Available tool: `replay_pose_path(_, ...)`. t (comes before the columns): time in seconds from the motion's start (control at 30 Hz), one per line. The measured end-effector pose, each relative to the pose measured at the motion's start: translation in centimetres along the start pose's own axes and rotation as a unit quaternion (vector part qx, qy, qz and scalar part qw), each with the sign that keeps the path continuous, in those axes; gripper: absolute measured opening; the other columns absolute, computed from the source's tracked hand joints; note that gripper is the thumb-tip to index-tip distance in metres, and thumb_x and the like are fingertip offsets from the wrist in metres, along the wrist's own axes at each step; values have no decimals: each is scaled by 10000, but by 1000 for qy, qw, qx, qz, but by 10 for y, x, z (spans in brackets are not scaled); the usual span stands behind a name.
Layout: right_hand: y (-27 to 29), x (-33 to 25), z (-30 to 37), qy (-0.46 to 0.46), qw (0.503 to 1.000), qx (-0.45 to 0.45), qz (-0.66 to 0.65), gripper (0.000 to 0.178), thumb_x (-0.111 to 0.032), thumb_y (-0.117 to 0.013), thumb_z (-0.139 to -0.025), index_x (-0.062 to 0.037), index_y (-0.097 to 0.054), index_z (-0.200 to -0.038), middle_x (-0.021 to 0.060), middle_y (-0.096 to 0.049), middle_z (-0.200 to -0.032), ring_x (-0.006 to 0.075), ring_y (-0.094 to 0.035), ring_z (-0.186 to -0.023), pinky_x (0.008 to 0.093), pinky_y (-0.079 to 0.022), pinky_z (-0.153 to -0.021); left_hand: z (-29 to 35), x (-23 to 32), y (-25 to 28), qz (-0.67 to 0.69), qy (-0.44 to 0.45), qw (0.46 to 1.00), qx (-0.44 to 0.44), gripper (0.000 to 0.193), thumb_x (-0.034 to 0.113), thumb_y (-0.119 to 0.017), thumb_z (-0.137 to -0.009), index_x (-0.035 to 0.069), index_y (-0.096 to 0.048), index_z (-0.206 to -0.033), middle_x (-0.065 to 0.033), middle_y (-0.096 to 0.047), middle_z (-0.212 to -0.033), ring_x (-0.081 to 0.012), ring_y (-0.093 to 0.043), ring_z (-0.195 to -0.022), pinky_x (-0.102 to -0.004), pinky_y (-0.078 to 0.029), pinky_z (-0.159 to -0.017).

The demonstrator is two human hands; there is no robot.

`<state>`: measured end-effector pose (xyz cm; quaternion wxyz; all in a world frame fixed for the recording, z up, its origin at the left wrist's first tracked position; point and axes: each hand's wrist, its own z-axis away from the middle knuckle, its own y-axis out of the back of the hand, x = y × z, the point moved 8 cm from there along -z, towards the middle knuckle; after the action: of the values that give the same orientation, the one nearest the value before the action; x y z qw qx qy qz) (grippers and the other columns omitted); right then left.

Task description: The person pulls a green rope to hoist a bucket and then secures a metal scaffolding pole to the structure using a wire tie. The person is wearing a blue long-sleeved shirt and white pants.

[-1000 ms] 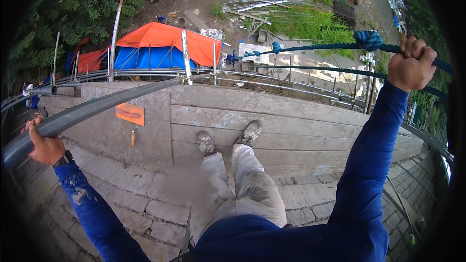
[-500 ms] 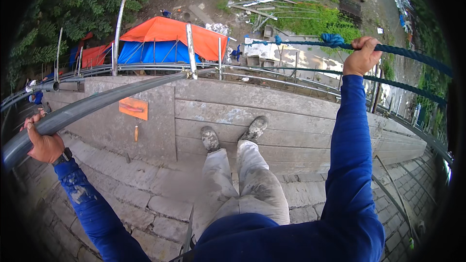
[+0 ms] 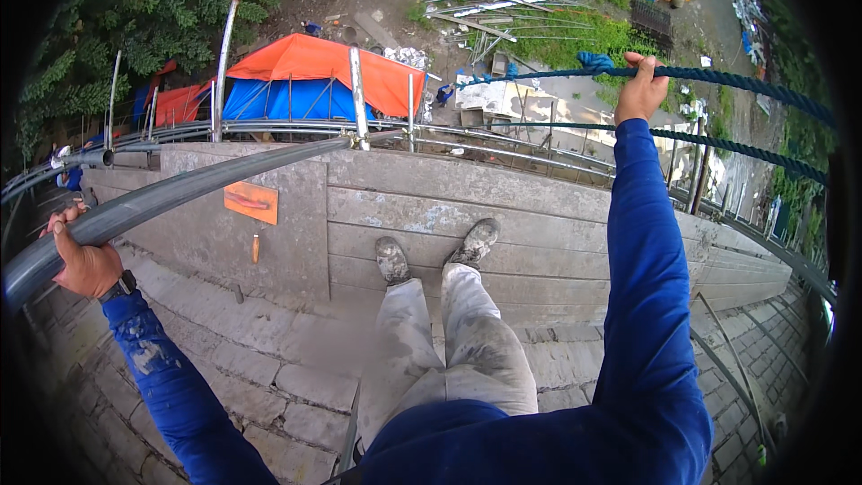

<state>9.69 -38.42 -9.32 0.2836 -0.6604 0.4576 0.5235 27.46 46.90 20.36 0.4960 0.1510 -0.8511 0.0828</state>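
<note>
On the left, my left hand point(image 3: 88, 262) is wrapped round a thick grey metal pipe point(image 3: 202, 181) that runs from the left rim toward an upright post. At the upper right, my right hand point(image 3: 642, 90) grips a dark teal rope point(image 3: 745, 85), close to a bulky knot point(image 3: 594, 64) in it. A second teal rope point(image 3: 718, 145) passes lower, behind my right wrist. Between the arms, an orange board with a handle, like a plasterer's float point(image 3: 251, 202), lies on the grey platform. Beside it is a small tool with a wooden handle point(image 3: 256, 249); its working end is hard to make out.
My boots point(image 3: 476, 241) stand on the plank platform point(image 3: 431, 181) high above the ground. Metal railings point(image 3: 503, 145) and posts point(image 3: 358, 94) line its far edge. A brick wall point(image 3: 242, 341) runs along the near side. Below lie an orange tarp point(image 3: 296, 61) and a pile of poles point(image 3: 503, 2).
My right hand has shifted slightly left along the rope, nearer the knot, which has moved left too. My left hand keeps its grip on the pipe.
</note>
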Motion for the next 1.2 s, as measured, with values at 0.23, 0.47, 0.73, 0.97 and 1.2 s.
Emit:
replay_pose_path(0.23, 25, 8, -8, -22, 999, 19, 18, 237, -230, -528, -1051, -19, -596, -969, 104, -724, -929, 164, -631, -889, 346, -477, -897, -1, -3, 1, 20, 7, 1000, -3, 150, 72, -658, -941, 12, -587, -1059, -101, -622, -937, -233, -610, -913, -427, -524, -905)
replay_pose_path(0.47, 37, 60, 17, -165, 986, -28, -3, 214, -198, -561, -1047, -6, -610, -1129, 110, -694, -1118, 173, -621, -992, 317, -464, -926, -1, -3, 0, 18, 9, 1000, -10, 152, 78, -663, -939, 19, -584, -1055, -94, -624, -950, -235, -614, -912, -441, -532, -884)
replay_pose_path(0.73, 31, 77, 87, -171, 958, -133, 188, 594, -204, -667, -927, 35, -482, -1438, 239, -552, -1414, 278, -593, -1202, 366, -456, -1022, 3, 2, -6, 2, -5, 1000, 3, 113, 69, -665, -933, 25, -600, -1015, -99, -634, -953, -246, -628, -893, -493, -559, -865)
replay_pose_path(0.97, 98, 138, 341, -248, 784, -502, 267, 351, -189, -672, -911, -13, -672, -1214, 194, -716, -1161, 288, -691, -1083, 362, -524, -957, -4, -7, 4, 14, 18, 1000, -17, 167, 64, -674, -929, 32, -583, -1065, -108, -645, -988, -257, -641, -896, -510, -565, -849)
replay_pose_path(1.2, 212, 88, 490, -411, 615, -600, 304, 380, -358, -650, -927, -44, -704, -1134, 178, -730, -1091, 330, -686, -1049, 391, -521, -937, -2, 2, 2, 20, -34, 999, -18, 198, 47, -680, -926, 27, -549, -1073, -112, -652, -998, -255, -645, -902, -431, -558, -881)
